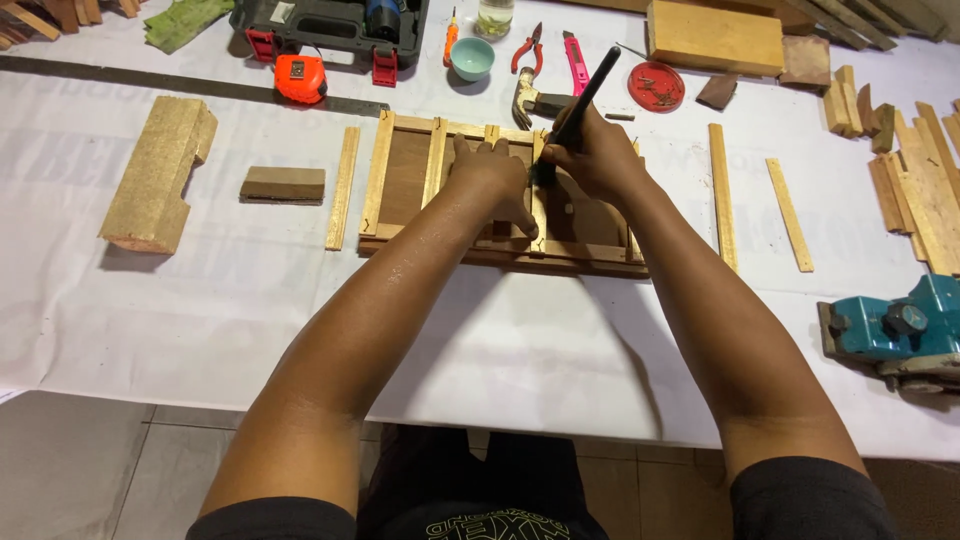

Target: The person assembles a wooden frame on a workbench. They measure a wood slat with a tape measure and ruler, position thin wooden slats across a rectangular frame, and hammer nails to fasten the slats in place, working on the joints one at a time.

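While left hand [490, 170] lies spread, pinning the slatted frame [500, 195], right hand [595, 155] grip wraps a black tool [585, 95]; keep frame flat w/ firm pressure, I'd say.

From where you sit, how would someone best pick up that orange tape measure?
Grip the orange tape measure across its two flat sides, coming straight down from above. It looks to stand on edge beside the long metal ruler, with the black tool case close behind.
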